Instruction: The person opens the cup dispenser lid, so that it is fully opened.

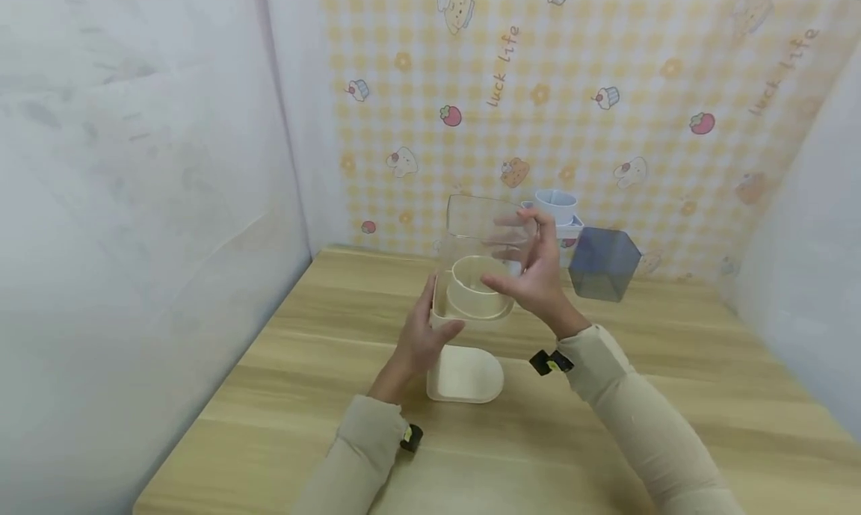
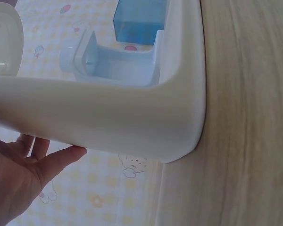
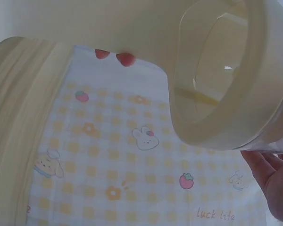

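Above the table, my left hand (image 1: 420,344) grips a cream plastic holder (image 1: 471,304) with a round cup-like ring, thumb at its front and fingers along its left side. A clear, see-through container (image 1: 480,216) stands up behind the ring. My right hand (image 1: 538,276) holds this container at its right side, fingers spread around the back and thumb towards the ring. In the left wrist view, a cream wall (image 2: 108,113) covers part of my left hand (image 2: 19,181). The right wrist view has the cream ring (image 3: 271,75) close up, my right hand (image 3: 278,188) partly cut off.
A cream round-ended tray (image 1: 468,377) lies on the wooden table (image 1: 282,395) below my hands. Behind, at the right, are a light blue holder with a cup (image 1: 555,207) and a dark blue see-through box (image 1: 604,264). A patterned cloth (image 1: 403,89) hangs at the back.
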The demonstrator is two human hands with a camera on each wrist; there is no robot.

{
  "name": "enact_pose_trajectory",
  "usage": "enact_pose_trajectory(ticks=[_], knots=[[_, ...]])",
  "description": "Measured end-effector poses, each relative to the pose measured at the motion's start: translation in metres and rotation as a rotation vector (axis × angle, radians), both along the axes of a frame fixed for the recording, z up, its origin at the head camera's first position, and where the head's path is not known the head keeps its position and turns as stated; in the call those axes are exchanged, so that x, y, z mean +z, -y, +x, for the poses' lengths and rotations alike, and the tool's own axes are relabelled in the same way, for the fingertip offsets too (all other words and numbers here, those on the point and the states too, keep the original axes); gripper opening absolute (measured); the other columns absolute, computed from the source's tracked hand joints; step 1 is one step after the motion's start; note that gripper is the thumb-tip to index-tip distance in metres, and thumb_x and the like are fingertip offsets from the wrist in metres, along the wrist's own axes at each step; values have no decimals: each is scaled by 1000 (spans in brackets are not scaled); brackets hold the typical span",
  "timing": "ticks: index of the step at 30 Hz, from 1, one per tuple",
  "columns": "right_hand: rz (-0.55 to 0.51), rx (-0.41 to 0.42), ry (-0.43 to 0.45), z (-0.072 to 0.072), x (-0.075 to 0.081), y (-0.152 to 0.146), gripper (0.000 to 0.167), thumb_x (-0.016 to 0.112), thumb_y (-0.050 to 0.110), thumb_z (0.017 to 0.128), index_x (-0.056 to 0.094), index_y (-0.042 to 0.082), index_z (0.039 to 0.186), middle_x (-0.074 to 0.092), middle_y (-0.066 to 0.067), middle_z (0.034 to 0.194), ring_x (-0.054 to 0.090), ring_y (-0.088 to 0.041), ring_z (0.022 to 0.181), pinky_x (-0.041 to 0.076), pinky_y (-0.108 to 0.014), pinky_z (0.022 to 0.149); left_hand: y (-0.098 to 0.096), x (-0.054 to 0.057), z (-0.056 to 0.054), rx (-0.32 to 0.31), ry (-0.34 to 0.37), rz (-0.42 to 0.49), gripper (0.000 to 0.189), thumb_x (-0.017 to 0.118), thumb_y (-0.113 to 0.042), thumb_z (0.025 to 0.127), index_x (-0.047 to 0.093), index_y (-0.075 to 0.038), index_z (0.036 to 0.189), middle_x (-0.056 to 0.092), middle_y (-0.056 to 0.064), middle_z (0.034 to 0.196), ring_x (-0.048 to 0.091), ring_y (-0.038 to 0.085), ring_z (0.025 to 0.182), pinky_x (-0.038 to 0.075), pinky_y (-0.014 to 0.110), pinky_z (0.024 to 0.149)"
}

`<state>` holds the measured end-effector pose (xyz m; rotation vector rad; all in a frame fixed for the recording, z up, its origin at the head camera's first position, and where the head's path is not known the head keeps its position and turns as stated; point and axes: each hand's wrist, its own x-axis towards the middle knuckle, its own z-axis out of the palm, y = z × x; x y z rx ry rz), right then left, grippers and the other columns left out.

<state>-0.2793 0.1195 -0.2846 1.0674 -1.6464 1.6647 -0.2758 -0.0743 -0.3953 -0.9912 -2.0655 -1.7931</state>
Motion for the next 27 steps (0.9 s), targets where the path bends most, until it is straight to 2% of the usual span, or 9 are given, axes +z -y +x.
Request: enact_pose_trajectory(ticks=[6, 9, 12, 15, 19, 22, 24, 27], knots=[[-41, 43, 98, 9, 4, 4, 91, 92, 33, 68, 36, 16, 137, 52, -16, 131, 67, -23, 105, 56, -41, 88, 4, 7, 5, 17, 42, -6, 114, 53, -79, 82, 8, -10, 160, 50, 17, 140, 55, 29, 116, 47, 48, 100], [-74, 21, 138, 12, 5, 6, 92, 93, 36, 66, 37, 17, 137, 52, -17, 131, 67, -24, 104, 55, -44, 89, 4, 19, 15, -8, 34, -3, 113, 52, -78, 84, 11, -3, 158, 53, 19, 135, 56, 28, 113, 49, 45, 98], [-114, -14, 162, 16, 4, 7, 95, 92, 39, 66, 36, 14, 138, 52, -20, 131, 67, -25, 103, 55, -45, 88, 2, 29, 22, -37, 0, 9, 103, 52, -75, 87, 22, -4, 155, 57, 15, 124, 57, 24, 108, 50, 39, 95], [-168, -13, 131, 20, 3, 11, 91, 92, 34, 68, 37, 11, 137, 52, -22, 131, 67, -27, 102, 56, -41, 87, -1, 22, 17, -34, -23, 20, 99, 51, -77, 85, 28, -8, 153, 58, 12, 119, 56, 22, 104, 50, 38, 90], [-207, -48, -77, 27, 6, 12, 87, 94, 31, 66, 39, 2, 127, 54, -21, 127, 66, -31, 103, 56, -37, 86, -3, 7, 7, 12, -15, -2, 109, 48, -82, 82, 18, -10, 158, 55, 13, 128, 55, 24, 110, 48, 43, 94], [-195, -82, -203, 32, 18, 7, 90, 95, 32, 63, 38, -3, 122, 54, -21, 125, 65, -33, 105, 55, -36, 86, -3, 5, 5, 40, 6, -31, 111, 48, -84, 81, 10, -17, 160, 50, 11, 137, 53, 24, 119, 45, 46, 101], [-200, -53, -203, 33, 25, 3, 89, 95, 29, 64, 37, -3, 122, 54, -23, 124, 65, -36, 105, 56, -38, 86, -2, 6, 4, 43, 16, -41, 109, 49, -83, 80, 9, -20, 160, 48, 10, 139, 52, 24, 121, 45, 48, 102], [-244, 47, -111, 34, 27, -6, 84, 94, 20, 66, 37, 3, 126, 53, -23, 127, 64, -37, 106, 56, -41, 88, 1, 3, 6, 66, 37, -52, 109, 50, -84, 79, 8, -25, 160, 48, 9, 139, 51, 24, 123, 45, 49, 102]])
